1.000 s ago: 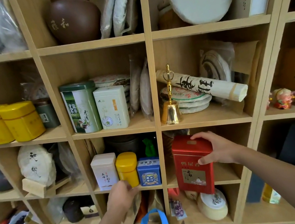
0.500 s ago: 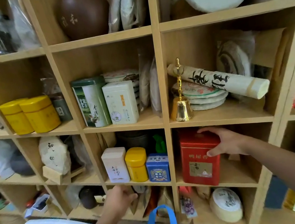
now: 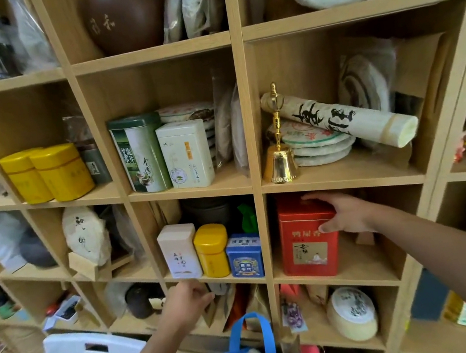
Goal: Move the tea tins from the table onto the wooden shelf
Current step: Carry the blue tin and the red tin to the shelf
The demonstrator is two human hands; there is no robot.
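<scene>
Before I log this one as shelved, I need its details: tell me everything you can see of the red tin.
The red tin is a tall, boxy, glossy metal-looking container with a red lid and a gold label bearing writing and a small seated figure. It stands upright on the wooden shelf, in the compartment beneath the brass bell. The right hand grips its upper right side, fingers over the lid, thumb on the front.

The right hand (image 3: 347, 212) holds the red tea tin (image 3: 308, 240) upright inside a wooden shelf (image 3: 346, 180) compartment.
</scene>
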